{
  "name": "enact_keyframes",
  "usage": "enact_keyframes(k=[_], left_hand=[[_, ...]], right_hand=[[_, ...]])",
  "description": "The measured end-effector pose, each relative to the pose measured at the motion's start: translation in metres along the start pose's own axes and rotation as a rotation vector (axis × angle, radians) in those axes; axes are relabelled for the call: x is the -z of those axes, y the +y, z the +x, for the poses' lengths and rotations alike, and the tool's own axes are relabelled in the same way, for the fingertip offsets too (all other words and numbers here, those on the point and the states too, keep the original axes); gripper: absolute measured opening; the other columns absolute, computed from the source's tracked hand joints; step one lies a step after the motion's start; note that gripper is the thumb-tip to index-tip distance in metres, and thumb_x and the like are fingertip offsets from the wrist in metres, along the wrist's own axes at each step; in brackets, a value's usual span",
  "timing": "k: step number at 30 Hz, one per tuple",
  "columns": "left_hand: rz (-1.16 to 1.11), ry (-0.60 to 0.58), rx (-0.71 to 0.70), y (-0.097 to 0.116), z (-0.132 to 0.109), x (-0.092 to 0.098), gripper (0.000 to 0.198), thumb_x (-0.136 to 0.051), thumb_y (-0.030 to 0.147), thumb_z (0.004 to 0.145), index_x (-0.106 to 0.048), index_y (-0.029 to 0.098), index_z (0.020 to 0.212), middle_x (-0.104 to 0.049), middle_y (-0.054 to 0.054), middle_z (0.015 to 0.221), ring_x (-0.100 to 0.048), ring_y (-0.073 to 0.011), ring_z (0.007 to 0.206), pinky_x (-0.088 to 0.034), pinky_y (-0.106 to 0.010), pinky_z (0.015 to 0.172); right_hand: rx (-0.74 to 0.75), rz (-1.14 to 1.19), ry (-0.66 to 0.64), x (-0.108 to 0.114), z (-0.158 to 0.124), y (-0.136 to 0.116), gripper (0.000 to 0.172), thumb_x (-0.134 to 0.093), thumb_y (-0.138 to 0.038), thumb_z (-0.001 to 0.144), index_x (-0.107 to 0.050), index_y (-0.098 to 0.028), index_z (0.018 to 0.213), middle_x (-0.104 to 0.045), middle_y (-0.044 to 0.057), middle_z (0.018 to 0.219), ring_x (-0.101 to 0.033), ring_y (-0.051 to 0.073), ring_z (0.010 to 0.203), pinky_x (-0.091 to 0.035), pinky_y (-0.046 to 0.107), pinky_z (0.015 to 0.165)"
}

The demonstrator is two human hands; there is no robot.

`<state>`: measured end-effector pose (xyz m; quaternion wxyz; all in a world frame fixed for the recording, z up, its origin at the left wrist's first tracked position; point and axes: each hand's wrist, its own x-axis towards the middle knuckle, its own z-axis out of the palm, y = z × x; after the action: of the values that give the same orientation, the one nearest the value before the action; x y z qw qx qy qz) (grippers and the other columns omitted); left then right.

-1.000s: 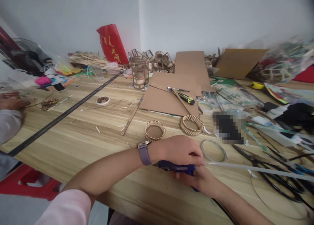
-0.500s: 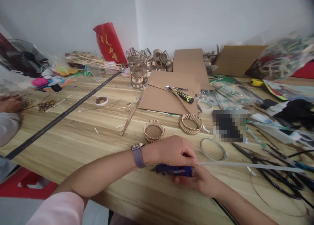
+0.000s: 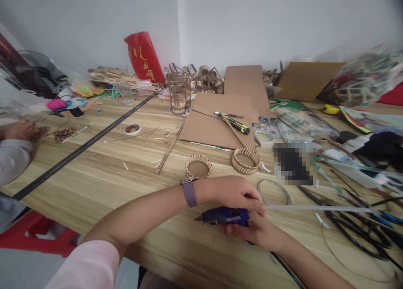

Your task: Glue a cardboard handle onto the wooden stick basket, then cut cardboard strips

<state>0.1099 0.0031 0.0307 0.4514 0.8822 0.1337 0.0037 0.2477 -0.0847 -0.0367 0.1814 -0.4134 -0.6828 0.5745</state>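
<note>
My right hand (image 3: 262,230) is wrapped round the handle of a blue hot glue gun (image 3: 223,216), held just above the table with its nozzle pointing left. My left hand (image 3: 234,191) crosses over the gun. Its thumb and fingers pinch a long translucent glue stick (image 3: 315,208) near the back of the gun; the stick reaches out to the right. My hands hide where the stick meets the gun. Just beyond my left wrist stands a round bamboo-walled basket (image 3: 198,167) with a cardboard base, and a second such basket (image 3: 246,160) is to its right.
Cardboard sheets (image 3: 210,121) carry a yellow-black utility knife (image 3: 238,125). Large black scissors (image 3: 355,230) and a tape ring (image 3: 274,191) lie to the right. A dark metal bar (image 3: 85,146) crosses the left side. Another person's hand (image 3: 23,130) is at far left, near beads (image 3: 64,134).
My left hand has shifted slightly right over the gun. The far end of the glue stick now reaches less far right. My right hand still grips the gun; the view has shifted a little.
</note>
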Motion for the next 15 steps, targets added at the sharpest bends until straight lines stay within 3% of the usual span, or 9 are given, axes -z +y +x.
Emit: enact_keyframes(k=[4,8,15], left_hand=[[-0.054,-0.016,0.023,-0.0007,0.0002,-0.0024,0.024,-0.055,0.029,0.095,-0.069,0.015,0.081,-0.069,0.0,0.081,-0.061,-0.0106,0.077,-0.042,-0.018,0.067],[-0.075,0.03,-0.044,-0.002,-0.0019,-0.0045,0.022,-0.056,0.025,0.094,-0.067,0.013,0.078,-0.066,0.0,0.078,-0.058,-0.0105,0.076,-0.041,-0.017,0.068],[-0.074,0.093,-0.117,-0.0058,-0.0083,-0.0075,0.027,-0.054,0.026,0.094,-0.063,0.015,0.071,-0.06,0.001,0.075,-0.056,-0.0105,0.073,-0.04,-0.019,0.067]], right_hand=[[0.014,0.036,-0.006,-0.0002,-0.0006,0.0041,0.046,-0.058,-0.063,0.08,-0.065,-0.018,0.086,-0.067,0.006,0.084,-0.06,0.018,0.075,-0.052,0.029,0.07],[0.017,0.077,-0.002,-0.0004,-0.0018,0.004,0.041,-0.061,-0.059,0.08,-0.065,-0.018,0.088,-0.069,0.007,0.087,-0.062,0.019,0.079,-0.053,0.032,0.078],[0.026,0.073,0.005,-0.0016,-0.0027,0.008,0.044,-0.061,-0.059,0.08,-0.067,-0.017,0.092,-0.069,0.008,0.088,-0.063,0.019,0.079,-0.054,0.033,0.077]])
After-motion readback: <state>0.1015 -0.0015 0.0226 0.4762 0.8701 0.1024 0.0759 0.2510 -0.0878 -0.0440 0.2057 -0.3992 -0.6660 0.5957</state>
